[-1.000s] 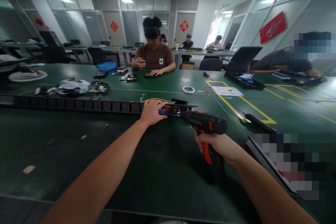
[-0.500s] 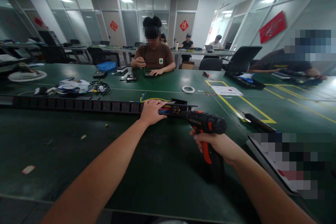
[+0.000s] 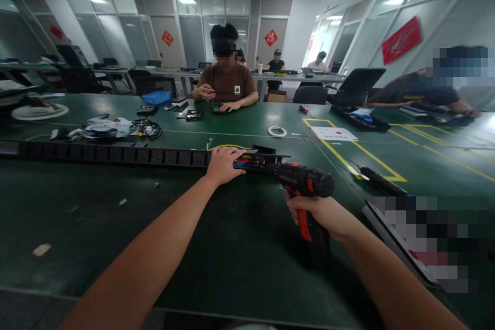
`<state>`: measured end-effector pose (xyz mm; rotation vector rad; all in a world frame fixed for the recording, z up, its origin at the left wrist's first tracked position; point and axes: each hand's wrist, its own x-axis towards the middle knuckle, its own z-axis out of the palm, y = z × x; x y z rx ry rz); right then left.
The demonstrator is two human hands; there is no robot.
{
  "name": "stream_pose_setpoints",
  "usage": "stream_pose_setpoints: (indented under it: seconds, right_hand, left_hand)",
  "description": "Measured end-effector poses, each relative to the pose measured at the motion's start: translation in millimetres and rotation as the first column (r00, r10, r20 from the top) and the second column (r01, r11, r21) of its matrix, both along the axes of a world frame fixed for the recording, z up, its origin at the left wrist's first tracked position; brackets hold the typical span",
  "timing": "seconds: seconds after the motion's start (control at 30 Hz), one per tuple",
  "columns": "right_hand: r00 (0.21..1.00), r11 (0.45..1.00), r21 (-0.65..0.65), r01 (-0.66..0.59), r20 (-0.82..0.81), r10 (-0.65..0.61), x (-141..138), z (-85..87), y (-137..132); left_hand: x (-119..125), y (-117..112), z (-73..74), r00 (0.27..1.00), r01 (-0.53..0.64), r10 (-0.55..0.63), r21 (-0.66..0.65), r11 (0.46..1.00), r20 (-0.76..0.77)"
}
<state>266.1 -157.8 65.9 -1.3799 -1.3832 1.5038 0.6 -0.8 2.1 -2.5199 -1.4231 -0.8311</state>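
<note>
A long black power strip (image 3: pixel 127 155) with a row of sockets lies across the green table. My left hand (image 3: pixel 223 166) is closed over its right part, fingers across the top and thumb on the near side. Just right of that thumb the strip's end is uncovered, with coloured wires and brass-coloured terminals (image 3: pixel 260 161) showing. My right hand (image 3: pixel 315 211) is wrapped round the grip of a black and orange cordless drill (image 3: pixel 305 179). The drill's nose points left at the strip's open end; whether its tip touches a screw is hidden. A yellow wire (image 3: pixel 226 146) runs behind the strip.
Behind the strip are a white tape ring (image 3: pixel 277 131), bundled cables (image 3: pixel 147 128) and a blue basket (image 3: pixel 157 97). A black pen-like tool (image 3: pixel 382 180) lies at right, beyond a blurred-out flat item (image 3: pixel 402 242). A co-worker (image 3: pixel 228 80) sits opposite; another person leans in at far right.
My right index finger has drawn back closer to the drill's grip. My left hand, the drill and the power strip have stayed in nearly the same place.
</note>
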Motion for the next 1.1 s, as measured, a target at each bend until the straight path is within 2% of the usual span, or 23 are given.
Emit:
stream_pose_setpoints:
  seconds: [0.67,1.1]
  right_hand:
    - [1.0,1.0,0.009,-0.011,-0.002,0.011,-2.3,3.2,0.0]
    - [0.999,0.999,-0.027,0.043,-0.01,-0.044,-2.6,2.8,-2.0]
  left_hand:
    - [0.7,-0.2,0.4,1.0,-0.006,0.006,-0.018,1.0,-0.002]
    - [0.6,-0.4,0.3,1.0,-0.004,0.004,-0.01,1.0,0.004]
